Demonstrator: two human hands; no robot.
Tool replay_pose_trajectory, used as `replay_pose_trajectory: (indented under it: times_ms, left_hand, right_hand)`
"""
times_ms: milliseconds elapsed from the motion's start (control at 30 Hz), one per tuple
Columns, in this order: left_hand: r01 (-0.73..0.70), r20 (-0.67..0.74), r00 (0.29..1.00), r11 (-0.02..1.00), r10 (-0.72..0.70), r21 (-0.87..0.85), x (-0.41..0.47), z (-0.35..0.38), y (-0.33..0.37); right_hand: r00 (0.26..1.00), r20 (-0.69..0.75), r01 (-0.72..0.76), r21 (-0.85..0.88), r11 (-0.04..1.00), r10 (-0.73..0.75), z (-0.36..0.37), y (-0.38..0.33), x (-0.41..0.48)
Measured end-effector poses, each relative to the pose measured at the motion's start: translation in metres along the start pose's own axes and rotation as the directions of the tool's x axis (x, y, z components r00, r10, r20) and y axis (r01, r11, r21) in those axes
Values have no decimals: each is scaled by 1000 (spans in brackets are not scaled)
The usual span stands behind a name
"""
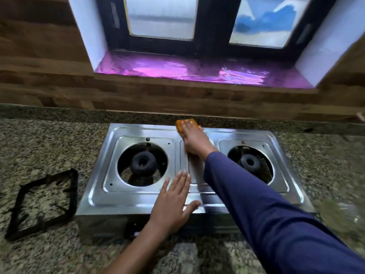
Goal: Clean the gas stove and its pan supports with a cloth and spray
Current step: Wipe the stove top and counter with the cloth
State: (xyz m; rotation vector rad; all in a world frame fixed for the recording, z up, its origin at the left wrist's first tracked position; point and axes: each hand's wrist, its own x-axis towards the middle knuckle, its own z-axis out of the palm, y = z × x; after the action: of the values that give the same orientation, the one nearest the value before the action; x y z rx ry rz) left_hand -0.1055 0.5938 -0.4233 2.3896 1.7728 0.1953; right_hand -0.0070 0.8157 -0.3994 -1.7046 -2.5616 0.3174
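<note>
A steel two-burner gas stove [138, 198] sits on the granite counter, both burners bare of their supports. My right hand [194, 141], in a blue sleeve, presses an orange cloth [186, 124] flat against the stove's back middle edge. My left hand [173, 200] lies flat with fingers spread on the stove's front middle, holding nothing. A black pan support [42, 204] lies on the counter to the left of the stove. No spray bottle is in view.
The speckled granite counter [49, 139] extends on both sides of the stove. A wood-patterned wall [59, 91] rises right behind it, with a window and a pink-lined sill [197, 70] above. Something blurred and pale lies at the right edge [341, 216].
</note>
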Motion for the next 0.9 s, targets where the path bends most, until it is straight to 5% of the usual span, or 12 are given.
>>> replay_pose_trajectory:
  times_ms: [233, 333, 433, 733, 900]
  left_hand:
    - [21, -37, 999, 999, -20, 30, -3, 6, 1]
    - [33, -56, 998, 999, -30, 42, -5, 5, 3]
    - [42, -64, 997, 997, -38, 62, -4, 4, 5]
    - [94, -82, 993, 993, -89, 70, -4, 4, 8]
    - [100, -62, 993, 993, -96, 63, -4, 3, 8]
  right_hand:
    - [956, -87, -280, 6, 960, 280, -40, 208, -46]
    - [934, -20, -356, 49, 933, 357, -48, 276, -80]
    - [947, 31, -320, 120, 940, 319, -47, 283, -114]
    - [953, -116, -247, 230, 941, 279, -11, 235, -303]
    - [973, -127, -166, 202, 965, 194, -5, 232, -329]
